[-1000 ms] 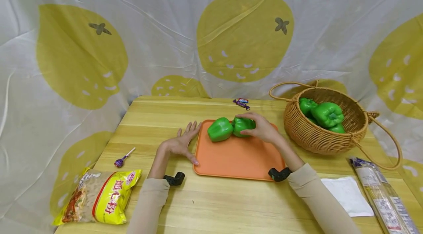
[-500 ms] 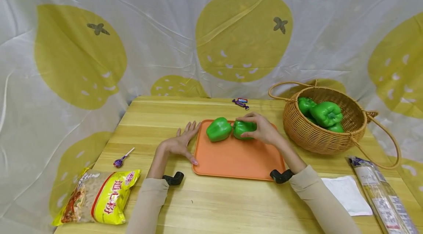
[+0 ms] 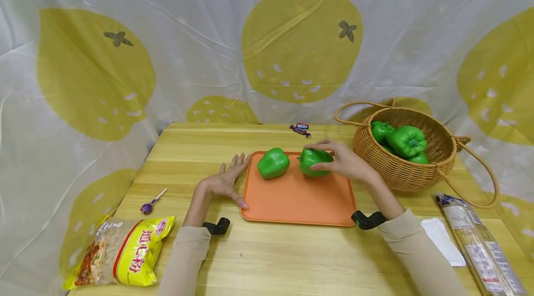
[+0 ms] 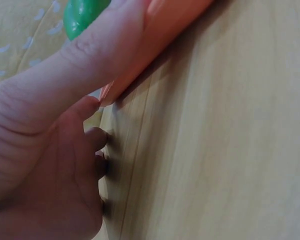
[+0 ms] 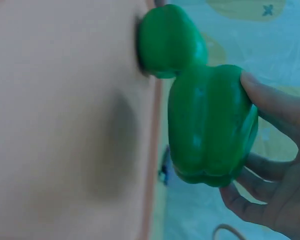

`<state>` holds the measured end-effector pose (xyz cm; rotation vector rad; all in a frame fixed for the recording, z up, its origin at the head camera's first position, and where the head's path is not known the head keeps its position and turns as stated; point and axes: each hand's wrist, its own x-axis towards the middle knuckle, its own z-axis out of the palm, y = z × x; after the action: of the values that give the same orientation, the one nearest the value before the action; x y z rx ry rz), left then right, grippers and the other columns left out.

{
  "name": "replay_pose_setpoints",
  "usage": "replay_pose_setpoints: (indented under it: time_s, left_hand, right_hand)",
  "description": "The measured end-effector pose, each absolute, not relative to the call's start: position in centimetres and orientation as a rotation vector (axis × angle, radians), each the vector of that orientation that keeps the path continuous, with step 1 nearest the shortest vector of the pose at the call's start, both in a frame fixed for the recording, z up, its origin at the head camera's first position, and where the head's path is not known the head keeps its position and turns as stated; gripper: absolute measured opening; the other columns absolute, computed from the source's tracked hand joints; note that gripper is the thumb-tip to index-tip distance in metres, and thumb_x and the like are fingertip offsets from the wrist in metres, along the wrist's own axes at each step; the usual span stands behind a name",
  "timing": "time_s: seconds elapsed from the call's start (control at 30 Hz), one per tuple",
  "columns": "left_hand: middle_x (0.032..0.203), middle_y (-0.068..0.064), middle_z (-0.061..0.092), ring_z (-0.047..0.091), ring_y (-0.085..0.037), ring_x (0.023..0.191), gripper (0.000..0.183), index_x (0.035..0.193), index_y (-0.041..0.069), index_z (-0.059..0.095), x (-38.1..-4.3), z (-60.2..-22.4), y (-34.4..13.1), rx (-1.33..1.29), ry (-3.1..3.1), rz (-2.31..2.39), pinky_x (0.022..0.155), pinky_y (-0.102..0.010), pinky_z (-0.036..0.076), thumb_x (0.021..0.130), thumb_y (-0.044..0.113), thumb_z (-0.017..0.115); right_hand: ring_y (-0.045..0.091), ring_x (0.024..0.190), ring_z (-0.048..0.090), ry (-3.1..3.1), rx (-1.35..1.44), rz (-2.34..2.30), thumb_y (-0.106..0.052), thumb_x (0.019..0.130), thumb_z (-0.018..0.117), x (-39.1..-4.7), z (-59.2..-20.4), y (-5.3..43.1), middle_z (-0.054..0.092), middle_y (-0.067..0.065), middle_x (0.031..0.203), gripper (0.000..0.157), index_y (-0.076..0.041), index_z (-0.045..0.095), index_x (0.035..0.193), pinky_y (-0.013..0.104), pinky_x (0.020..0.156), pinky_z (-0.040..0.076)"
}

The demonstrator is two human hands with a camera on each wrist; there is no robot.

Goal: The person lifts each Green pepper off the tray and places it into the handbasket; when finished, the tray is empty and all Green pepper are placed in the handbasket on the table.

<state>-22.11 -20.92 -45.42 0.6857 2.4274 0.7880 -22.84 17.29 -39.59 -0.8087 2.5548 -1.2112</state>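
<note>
My right hand (image 3: 346,162) grips a green bell pepper (image 5: 210,125) between thumb and fingers. In the right wrist view this pepper is raised off the orange tray (image 3: 292,203), with its shadow on the tray's surface. Another green bell pepper (image 3: 273,163) lies on the tray's far left part, its stem pointing right. My left hand (image 3: 223,183) is spread at the tray's left edge. Its thumb (image 4: 105,45) rests on the rim and the forefinger touches the tray's corner, as the left wrist view shows.
A wicker basket (image 3: 400,175) holding several green peppers (image 3: 406,141) stands at the right. Beyond the tray lie wrapped candies (image 3: 300,130). A lollipop (image 3: 150,204) and a yellow food bag (image 3: 121,252) are left; a white cloth (image 3: 443,242) and long clear packets (image 3: 479,245) are right.
My right hand has lifted the bell pepper and moved it rightward, opening a gap from the other pepper. My left hand stays at the tray's edge.
</note>
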Motion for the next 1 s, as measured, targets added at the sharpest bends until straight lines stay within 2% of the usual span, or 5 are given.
replay_pose_setpoints:
  time_s: [0.33,0.6,0.7,0.93,1.0]
  left_hand:
    - [0.16,-0.015,-0.024,-0.027,-0.035,0.147,0.144,0.155,0.017,-0.012,-22.1,-45.6,-21.1,0.679,2.428,0.803,0.113,-0.065,-0.018,0.058,0.045,0.09]
    - [0.16,-0.015,-0.024,-0.027,-0.034,0.147,0.144,0.155,0.018,-0.012,-22.1,-45.7,-21.1,0.67,2.429,0.804,0.113,-0.064,-0.019,0.058,0.046,0.09]
    - [0.16,-0.015,-0.024,-0.027,-0.034,0.147,0.144,0.155,0.017,-0.012,-22.1,-45.8,-21.1,0.668,2.429,0.806,0.113,-0.064,-0.019,0.058,0.045,0.09]
    - [0.16,-0.016,-0.024,-0.026,-0.035,0.147,0.144,0.155,0.017,-0.012,-22.1,-45.7,-21.2,0.676,2.43,0.811,0.113,-0.065,-0.019,0.059,0.045,0.09]
    - [0.16,-0.015,-0.024,-0.026,-0.035,0.147,0.144,0.155,0.017,-0.013,-22.0,-45.6,-21.1,0.676,2.431,0.804,0.113,-0.065,-0.018,0.059,0.045,0.09]
  right_hand:
    - [0.024,0.128,0.052,2.626,-0.873,-1.089,-0.036,0.083,0.074,-22.4,-33.9,21.3,0.051,0.002,0.144,0.058,-0.034,0.053,0.137,0.05,0.098,0.048]
    - [0.006,0.095,0.064,2.795,-0.743,-1.093,-0.031,0.083,0.076,-22.4,-29.6,25.3,0.061,-0.002,0.132,0.055,-0.033,0.057,0.134,0.021,0.072,0.054]
    - [-0.003,0.1,0.065,2.82,-0.676,-1.111,-0.031,0.084,0.074,-22.7,-27.8,26.9,0.062,0.003,0.133,0.055,-0.032,0.056,0.135,0.014,0.075,0.053]
    - [0.032,0.125,0.051,2.938,-0.302,-0.991,-0.045,0.085,0.071,-23.9,-24.8,31.3,0.051,0.017,0.143,0.061,-0.038,0.048,0.141,0.01,0.069,0.042]
    - [0.024,0.119,0.056,2.954,-0.185,-0.981,-0.048,0.084,0.07,-24.5,-24.7,32.7,0.048,0.02,0.144,0.063,-0.038,0.046,0.142,0.013,0.071,0.044]
